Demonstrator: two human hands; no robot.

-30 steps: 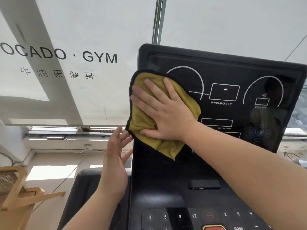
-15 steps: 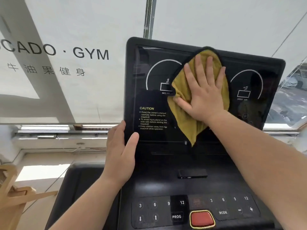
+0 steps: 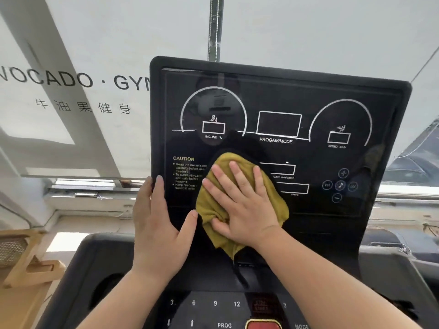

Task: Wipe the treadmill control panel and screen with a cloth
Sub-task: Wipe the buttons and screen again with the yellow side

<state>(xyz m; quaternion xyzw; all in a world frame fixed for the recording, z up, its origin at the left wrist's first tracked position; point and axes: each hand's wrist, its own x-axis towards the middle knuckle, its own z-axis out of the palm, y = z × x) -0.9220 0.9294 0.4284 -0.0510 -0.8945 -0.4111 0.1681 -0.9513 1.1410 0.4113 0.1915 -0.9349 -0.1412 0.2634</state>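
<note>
Head: L hand (image 3: pixel 157 225) at screen (image 3: pixel 273 96) edge.

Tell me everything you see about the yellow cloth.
The cloth is mustard yellow, soft and plush-looking, with a dark edge. It lies bunched against the lower middle of the treadmill screen, pressed there by the right hand with fingers spread. It hides part of the caution text; its lower corner hangs down.

Caution text (image 3: pixel 187 174): line ends hidden behind yellow cloth (image 3: pixel 209 205). Red button (image 3: pixel 263 326) — cut by bottom edge. Gym lettering (image 3: pixel 71 79) — clipped at left edge, last letter behind console (image 3: pixel 285 74). Lower display labels (image 3: pixel 283 177): blurred, unreadable.
</note>
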